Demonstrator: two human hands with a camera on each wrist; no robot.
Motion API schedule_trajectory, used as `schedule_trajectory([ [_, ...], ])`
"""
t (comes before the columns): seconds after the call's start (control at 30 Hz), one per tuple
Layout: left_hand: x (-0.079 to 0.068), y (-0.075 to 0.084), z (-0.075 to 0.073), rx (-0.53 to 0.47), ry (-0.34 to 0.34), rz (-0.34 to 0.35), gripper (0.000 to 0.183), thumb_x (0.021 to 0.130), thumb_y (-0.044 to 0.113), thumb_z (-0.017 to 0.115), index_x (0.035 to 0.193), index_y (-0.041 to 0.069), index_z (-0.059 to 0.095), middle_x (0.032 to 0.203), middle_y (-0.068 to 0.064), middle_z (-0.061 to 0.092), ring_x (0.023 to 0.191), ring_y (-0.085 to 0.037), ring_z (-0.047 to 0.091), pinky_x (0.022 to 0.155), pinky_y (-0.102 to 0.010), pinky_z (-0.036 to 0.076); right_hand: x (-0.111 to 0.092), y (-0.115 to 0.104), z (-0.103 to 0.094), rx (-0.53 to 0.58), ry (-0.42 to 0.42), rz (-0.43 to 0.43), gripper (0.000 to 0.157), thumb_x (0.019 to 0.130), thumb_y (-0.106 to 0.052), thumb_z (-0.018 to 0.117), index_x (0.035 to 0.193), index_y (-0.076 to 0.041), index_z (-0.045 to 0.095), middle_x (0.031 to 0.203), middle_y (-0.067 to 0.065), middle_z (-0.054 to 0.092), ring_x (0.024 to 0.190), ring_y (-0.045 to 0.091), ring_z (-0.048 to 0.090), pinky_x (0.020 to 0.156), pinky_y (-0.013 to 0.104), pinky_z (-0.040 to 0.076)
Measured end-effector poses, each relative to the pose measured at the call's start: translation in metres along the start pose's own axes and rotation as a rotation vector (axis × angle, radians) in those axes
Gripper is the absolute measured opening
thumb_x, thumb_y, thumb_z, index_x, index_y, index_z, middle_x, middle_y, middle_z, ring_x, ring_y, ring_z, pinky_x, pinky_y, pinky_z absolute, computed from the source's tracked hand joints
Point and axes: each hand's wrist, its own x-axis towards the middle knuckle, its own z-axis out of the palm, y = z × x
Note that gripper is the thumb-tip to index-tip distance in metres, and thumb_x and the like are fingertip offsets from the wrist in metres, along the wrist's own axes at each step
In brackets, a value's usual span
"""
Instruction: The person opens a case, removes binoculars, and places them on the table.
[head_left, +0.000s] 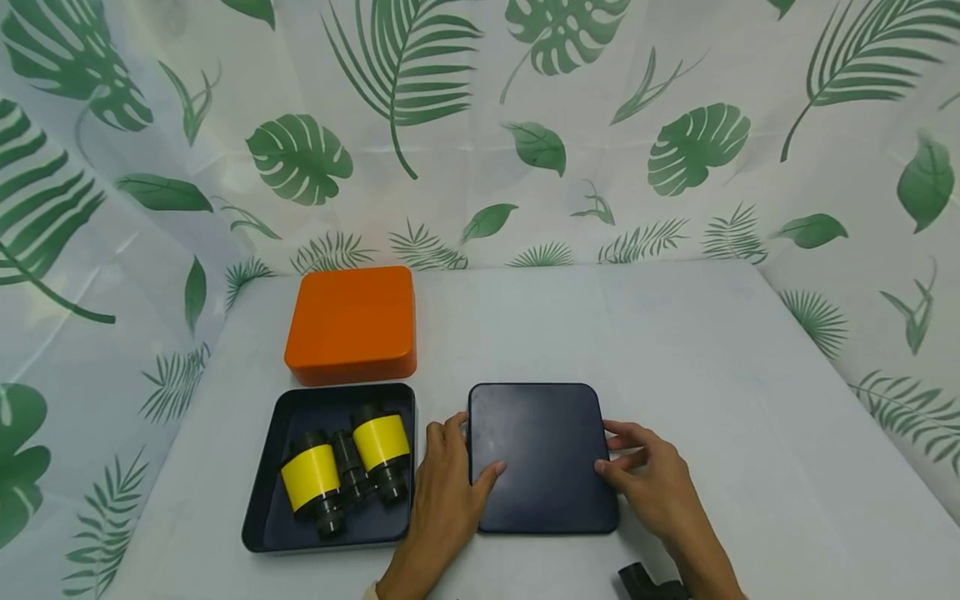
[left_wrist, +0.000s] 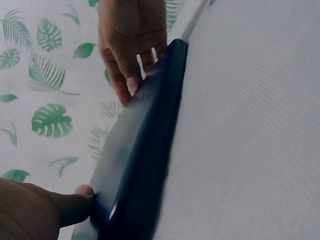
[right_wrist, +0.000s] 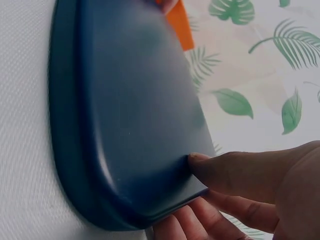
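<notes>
On the table lies a dark blue lid [head_left: 543,458], a rounded square with its smooth face up. My left hand [head_left: 450,483] holds its left side, thumb on top and fingers along the edge. At the right side my right hand [head_left: 652,479] grips it; in the right wrist view the thumb presses the top of the lid [right_wrist: 140,110] and the fingers reach round the edge. Left of my left hand, yellow and black binoculars [head_left: 315,479] rest in an open dark blue tray [head_left: 258,508].
An orange box [head_left: 352,325] stands behind the tray. A black object [head_left: 645,582], cut off by the frame, lies near my right forearm at the front of the white table [head_left: 787,467]. A leaf-patterned sheet [head_left: 465,125] hangs behind the table.
</notes>
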Motion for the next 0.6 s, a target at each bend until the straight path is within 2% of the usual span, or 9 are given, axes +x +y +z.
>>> schedule_trajectory([
  [0.27, -0.0006, -0.002, 0.0046, 0.052, -0.002, 0.01, 0.077, 0.089, 0.034, 0.088, 0.148, 0.001, 0.052, 0.108, -0.009, 0.051, 0.085, -0.012, 0.047, 0.071, -0.025, 0.041, 0.0006, 0.0006, 0.0017, -0.069, 0.026, -0.032, 0.06, 0.091, -0.009, 0.083, 0.148, -0.009, 0.061, 0.128, 0.017, 0.069, 0.099, 0.02, 0.066, 0.067, 0.027, 0.051],
  [0.6, -0.0009, -0.0017, 0.007, 0.099, -0.001, 0.032, 0.075, 0.092, 0.035, 0.085, 0.149, 0.001, 0.052, 0.112, -0.012, 0.05, 0.084, -0.013, 0.046, 0.072, -0.026, 0.044, -0.0001, -0.0005, 0.0037, -0.144, 0.043, -0.079, 0.059, 0.09, -0.009, 0.084, 0.146, -0.006, 0.063, 0.125, 0.016, 0.068, 0.098, 0.021, 0.069, 0.072, 0.029, 0.049],
])
